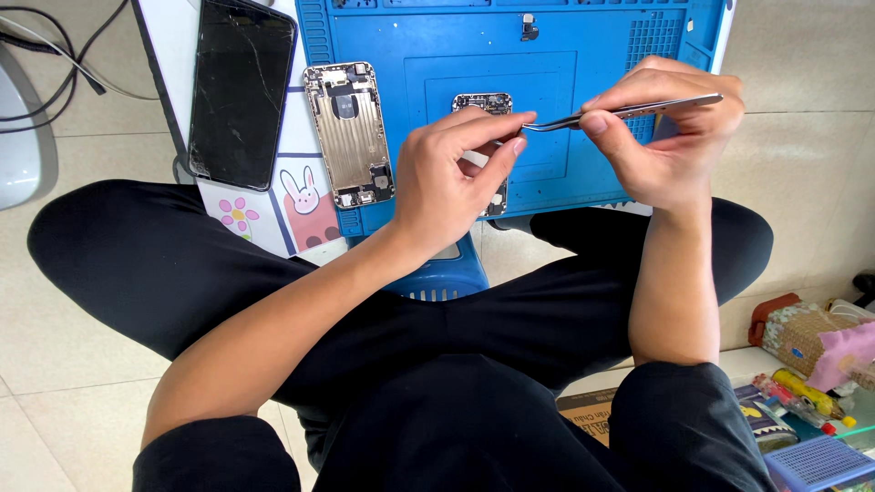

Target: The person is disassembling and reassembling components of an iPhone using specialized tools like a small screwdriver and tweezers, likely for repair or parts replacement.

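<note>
Left of the blue work mat point(437, 55), a cracked black screen panel point(241, 91) is laid flat, and a card printed with a pink flower and a rabbit point(292, 205) is seen below it. On the mat's left edge an opened phone housing point(351, 135) is set face up. Over the mat's middle, a small part, too tiny to identify, is pinched by the left hand point(451, 173), thumb and forefinger nearly closed above a circuit board point(485, 102). Tweezers point(629, 111) are gripped shut-fingered by the right hand point(670, 137), tips at that pinch. A slip could be caused by uneven pressure; the part might be flung off the mat. Far right, colourful packets point(802, 387) are heaped.
</note>
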